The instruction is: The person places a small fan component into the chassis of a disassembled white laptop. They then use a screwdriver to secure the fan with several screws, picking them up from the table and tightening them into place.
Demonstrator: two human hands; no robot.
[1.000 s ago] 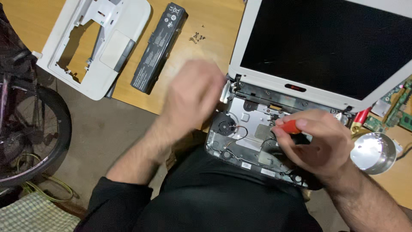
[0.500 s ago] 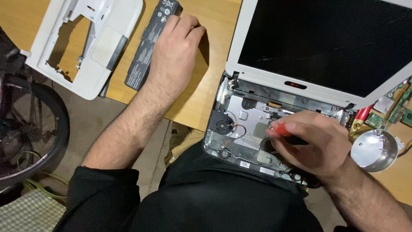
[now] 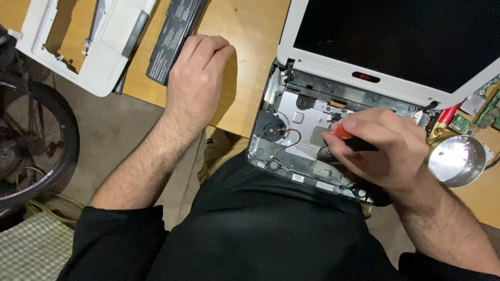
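Right hand (image 3: 383, 148) grips red-handled screwdriver (image 3: 350, 138), tip in opened laptop base (image 3: 291, 130), centre frame. Left hand (image 3: 198, 78) loosely curled, fingertips on table (image 3: 250, 62), beside black battery (image 3: 174, 36), upper left. Mid-disassembly, likely unscrewing; steady tip alignment needed.

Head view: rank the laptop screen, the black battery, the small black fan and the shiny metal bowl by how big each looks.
1. Laptop screen, by far the largest, though cut off by the frame.
2. Black battery, partly out of frame and under the left hand.
3. Shiny metal bowl.
4. Small black fan, smallest.
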